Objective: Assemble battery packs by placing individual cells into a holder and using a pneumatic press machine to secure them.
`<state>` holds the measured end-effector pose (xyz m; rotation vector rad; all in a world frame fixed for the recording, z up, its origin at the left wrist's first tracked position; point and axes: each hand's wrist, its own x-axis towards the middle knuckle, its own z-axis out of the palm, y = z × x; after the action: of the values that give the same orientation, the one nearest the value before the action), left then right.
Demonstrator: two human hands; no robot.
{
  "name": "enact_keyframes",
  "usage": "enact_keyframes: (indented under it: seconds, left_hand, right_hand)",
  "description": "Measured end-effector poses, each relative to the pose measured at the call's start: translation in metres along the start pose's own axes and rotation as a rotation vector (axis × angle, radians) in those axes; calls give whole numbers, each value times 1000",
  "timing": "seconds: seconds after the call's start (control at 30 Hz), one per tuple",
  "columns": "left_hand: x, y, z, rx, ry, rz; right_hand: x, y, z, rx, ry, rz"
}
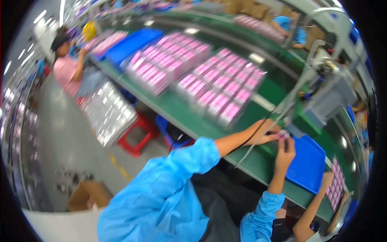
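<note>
My left hand point(267, 131) reaches over the green bench from a blue sleeve. Its fingers meet those of my right hand point(285, 148) around a small pink and white piece point(283, 134). The piece is blurred and partly covered, so its kind cannot be told. Both hands are closed at it, above the corner of a blue tray point(307, 177). A grey machine point(331, 99) stands just beyond them. Left of my hands, clear plastic trays point(223, 84) hold rows of pink and white pieces.
Cables point(258, 142) hang across my left hand. Farther left lie more filled trays point(153, 68) and a blue tray point(129, 48). Another person's hand point(327, 180) is at the blue tray's right side. A red stool point(139, 135) bears stacked clear trays point(108, 113); a co-worker point(70, 68) sits beyond.
</note>
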<state>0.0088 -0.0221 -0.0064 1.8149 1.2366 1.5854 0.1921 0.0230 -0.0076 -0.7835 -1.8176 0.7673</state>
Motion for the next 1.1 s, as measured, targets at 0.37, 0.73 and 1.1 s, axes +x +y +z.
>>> enact_keyframes:
  seconds: [0.37, 0.73, 1.1]
  left_hand:
    - [13, -12, -5, 114, 13, 74]
    - [19, 1, 2, 205, 40, 65]
    - [18, 0, 2, 173, 3, 50]
  right_hand:
    - [20, 3, 2, -93, -3, -152]
    - [21, 3, -6, -90, 3, -162]
    - [17, 9, -1, -108, 21, -211]
